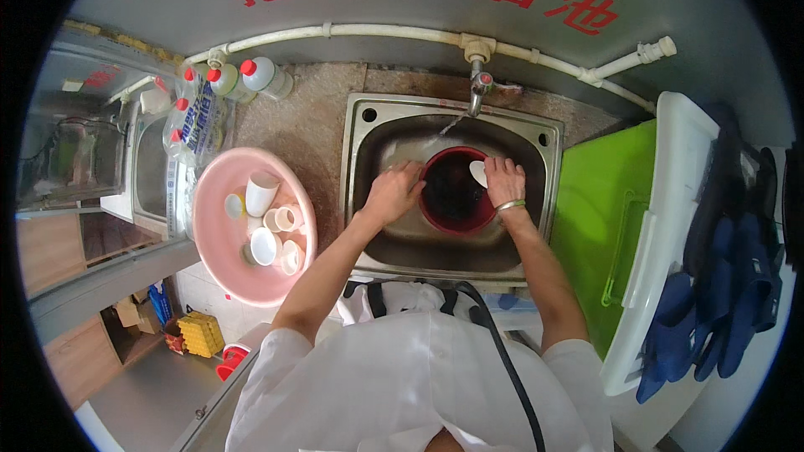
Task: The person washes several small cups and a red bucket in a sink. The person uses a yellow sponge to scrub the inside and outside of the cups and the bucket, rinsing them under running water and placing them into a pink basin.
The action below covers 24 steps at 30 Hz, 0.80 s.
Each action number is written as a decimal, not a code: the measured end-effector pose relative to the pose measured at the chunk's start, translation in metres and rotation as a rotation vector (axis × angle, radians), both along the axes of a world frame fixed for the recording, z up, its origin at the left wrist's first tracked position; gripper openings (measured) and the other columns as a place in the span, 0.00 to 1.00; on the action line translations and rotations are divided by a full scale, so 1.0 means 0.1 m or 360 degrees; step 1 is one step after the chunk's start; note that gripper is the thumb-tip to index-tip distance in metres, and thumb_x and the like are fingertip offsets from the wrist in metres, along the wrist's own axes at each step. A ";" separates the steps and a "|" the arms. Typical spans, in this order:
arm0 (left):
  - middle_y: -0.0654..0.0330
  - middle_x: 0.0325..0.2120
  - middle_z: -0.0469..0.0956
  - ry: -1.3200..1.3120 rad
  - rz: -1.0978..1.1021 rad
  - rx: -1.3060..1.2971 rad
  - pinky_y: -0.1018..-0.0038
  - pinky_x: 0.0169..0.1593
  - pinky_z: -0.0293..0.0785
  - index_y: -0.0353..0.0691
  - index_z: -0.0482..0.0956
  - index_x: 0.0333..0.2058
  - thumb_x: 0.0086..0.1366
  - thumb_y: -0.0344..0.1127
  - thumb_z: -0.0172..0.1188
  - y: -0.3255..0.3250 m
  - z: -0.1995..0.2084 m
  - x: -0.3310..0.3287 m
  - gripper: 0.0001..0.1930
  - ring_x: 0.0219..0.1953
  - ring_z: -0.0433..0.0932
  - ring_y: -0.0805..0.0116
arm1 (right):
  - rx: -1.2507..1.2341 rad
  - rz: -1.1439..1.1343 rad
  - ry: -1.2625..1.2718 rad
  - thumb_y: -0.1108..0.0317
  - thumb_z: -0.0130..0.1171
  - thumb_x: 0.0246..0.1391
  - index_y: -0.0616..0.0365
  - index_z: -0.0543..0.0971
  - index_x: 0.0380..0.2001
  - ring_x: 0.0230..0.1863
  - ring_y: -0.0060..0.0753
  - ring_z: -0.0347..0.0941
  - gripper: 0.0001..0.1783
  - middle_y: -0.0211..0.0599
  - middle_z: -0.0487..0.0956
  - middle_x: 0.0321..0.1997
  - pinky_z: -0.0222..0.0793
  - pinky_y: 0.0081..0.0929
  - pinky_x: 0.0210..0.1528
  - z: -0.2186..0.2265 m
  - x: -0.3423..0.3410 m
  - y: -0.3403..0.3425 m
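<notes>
Right hand (505,182) pinches a small oval white piece (478,172) between thumb and fingers; piece sits just left of the fingertips, over the right side of a dark red basin (452,224), one edge covered by the grip, so exact kind is hard to make out. Left hand (395,192) is at the basin's left rim, fingers bent; fingertips hard to separate from the rim, can't tell if that grip pinches it or only rests there. Basin is in the steel sink (394,243); its inside is very dark, contents unclear. Thin water stream under the faucet (476,100), part of the sink behind the hands. Left of the sink, pink tub (203,226) holds several white cups (262,192), overlapping, some partly hidden, count unsure. Clear bottles (270,79) with red caps on the surface (314,130), some behind plastic wrap. Blue slippers (674,318) at far right overlap, partly lost in shadow.
</notes>
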<state>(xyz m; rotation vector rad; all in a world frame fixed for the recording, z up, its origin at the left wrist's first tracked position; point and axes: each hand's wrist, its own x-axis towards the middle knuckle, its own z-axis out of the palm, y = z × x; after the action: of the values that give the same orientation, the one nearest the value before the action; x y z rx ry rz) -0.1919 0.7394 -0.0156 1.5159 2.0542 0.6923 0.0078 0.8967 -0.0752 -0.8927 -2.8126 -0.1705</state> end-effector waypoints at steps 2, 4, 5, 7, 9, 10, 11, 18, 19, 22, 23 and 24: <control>0.50 0.37 0.73 0.0023 -0.0041 -0.0064 0.63 0.45 0.69 0.40 0.68 0.46 0.56 0.35 0.56 0.20 -0.03 0.05 0.19 0.43 0.71 0.49 | -0.0115 0.0015 0.0042 0.68 0.54 0.42 0.53 0.69 0.26 0.32 0.36 0.70 0.06 0.33 0.70 0.26 0.66 0.35 0.33 0.25 0.04 0.02; 0.49 0.40 0.73 -0.0003 -0.0050 -0.0014 0.63 0.46 0.69 0.39 0.66 0.49 0.56 0.37 0.57 0.36 -0.10 0.07 0.22 0.44 0.71 0.50 | -0.0292 -0.0052 0.0257 0.69 0.57 0.40 0.53 0.70 0.28 0.33 0.38 0.71 0.09 0.35 0.72 0.28 0.66 0.36 0.34 0.44 0.06 0.02; 0.49 0.41 0.73 -0.0038 -0.0033 0.0079 0.64 0.47 0.69 0.38 0.65 0.50 0.57 0.37 0.56 0.44 -0.19 0.06 0.22 0.44 0.72 0.51 | -0.0401 -0.0121 0.0453 0.69 0.58 0.39 0.53 0.70 0.29 0.34 0.40 0.71 0.11 0.36 0.72 0.29 0.66 0.37 0.34 0.51 0.04 0.04; 0.50 0.42 0.73 -0.0269 -0.0026 0.0198 0.64 0.46 0.70 0.37 0.65 0.50 0.58 0.38 0.56 0.61 -0.28 0.05 0.22 0.43 0.73 0.53 | -0.0777 -0.0434 0.0788 0.70 0.60 0.38 0.54 0.73 0.33 0.35 0.43 0.73 0.14 0.39 0.76 0.32 0.68 0.36 0.36 0.57 -0.05 0.05; 0.50 0.43 0.72 -0.0661 -0.0066 0.0274 0.65 0.43 0.72 0.35 0.66 0.49 0.59 0.37 0.54 0.85 -0.30 0.04 0.20 0.41 0.75 0.57 | -0.1150 -0.0570 0.1060 0.71 0.59 0.40 0.55 0.74 0.33 0.34 0.39 0.74 0.12 0.40 0.77 0.31 0.68 0.32 0.36 0.48 -0.15 0.15; 0.53 0.43 0.73 -0.1044 -0.0061 0.0138 0.67 0.44 0.72 0.36 0.66 0.50 0.60 0.37 0.53 0.95 -0.32 0.01 0.20 0.42 0.75 0.60 | -0.1339 -0.0632 0.1198 0.71 0.59 0.41 0.56 0.75 0.33 0.33 0.37 0.75 0.11 0.40 0.77 0.31 0.69 0.30 0.36 0.42 -0.21 0.20; 0.56 0.42 0.73 -0.1425 -0.0057 -0.0012 0.69 0.44 0.72 0.36 0.66 0.51 0.61 0.37 0.52 1.04 -0.27 -0.01 0.20 0.42 0.74 0.64 | -0.1412 -0.0559 0.1310 0.69 0.60 0.44 0.58 0.76 0.33 0.32 0.29 0.74 0.11 0.37 0.78 0.30 0.68 0.26 0.36 0.41 -0.28 0.25; 0.57 0.41 0.74 -0.1893 0.0445 -0.0121 0.69 0.43 0.76 0.36 0.66 0.50 0.62 0.29 0.48 1.18 -0.35 -0.11 0.17 0.41 0.75 0.67 | -0.2183 -0.1017 0.2064 0.63 0.59 0.49 0.59 0.74 0.43 0.44 0.26 0.69 0.18 0.33 0.75 0.43 0.63 0.26 0.48 0.21 -0.60 0.34; 0.57 0.41 0.74 -0.1890 0.0431 -0.0067 0.69 0.43 0.76 0.36 0.66 0.50 0.62 0.28 0.48 1.20 -0.39 -0.07 0.17 0.41 0.75 0.67 | -0.1853 -0.0535 0.1858 0.63 0.49 0.56 0.59 0.72 0.48 0.50 0.29 0.68 0.18 0.35 0.72 0.52 0.62 0.27 0.52 0.05 -0.67 0.26; 0.57 0.41 0.73 -0.2033 0.0514 -0.0090 0.69 0.44 0.76 0.35 0.67 0.48 0.60 0.24 0.46 1.13 -0.27 0.07 0.16 0.42 0.75 0.65 | -0.0589 -0.0228 0.1064 0.79 0.49 0.49 0.55 0.72 0.48 0.56 0.45 0.63 0.21 0.43 0.61 0.61 0.59 0.34 0.57 0.05 -0.84 -0.06; 0.57 0.41 0.73 -0.2038 0.0523 -0.0099 0.69 0.44 0.76 0.35 0.67 0.48 0.60 0.24 0.46 1.06 -0.28 0.03 0.16 0.42 0.75 0.65 | -0.0765 -0.0167 0.1113 0.81 0.48 0.47 0.54 0.72 0.49 0.55 0.46 0.63 0.23 0.43 0.61 0.62 0.61 0.34 0.56 0.14 -0.86 -0.03; 0.56 0.41 0.72 -0.2045 0.0527 -0.0130 0.69 0.44 0.76 0.35 0.67 0.47 0.60 0.24 0.45 0.99 -0.30 0.01 0.16 0.42 0.75 0.65 | -0.0948 -0.0127 0.1159 0.83 0.48 0.46 0.52 0.72 0.49 0.55 0.47 0.63 0.25 0.42 0.60 0.62 0.62 0.35 0.55 0.19 -0.86 -0.01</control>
<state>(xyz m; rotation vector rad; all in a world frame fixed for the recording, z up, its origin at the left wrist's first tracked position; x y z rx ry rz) -0.1912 0.8384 -0.0452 0.3693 1.2420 1.2396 -0.0780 0.8961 -0.0566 -0.9195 -2.1385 0.8454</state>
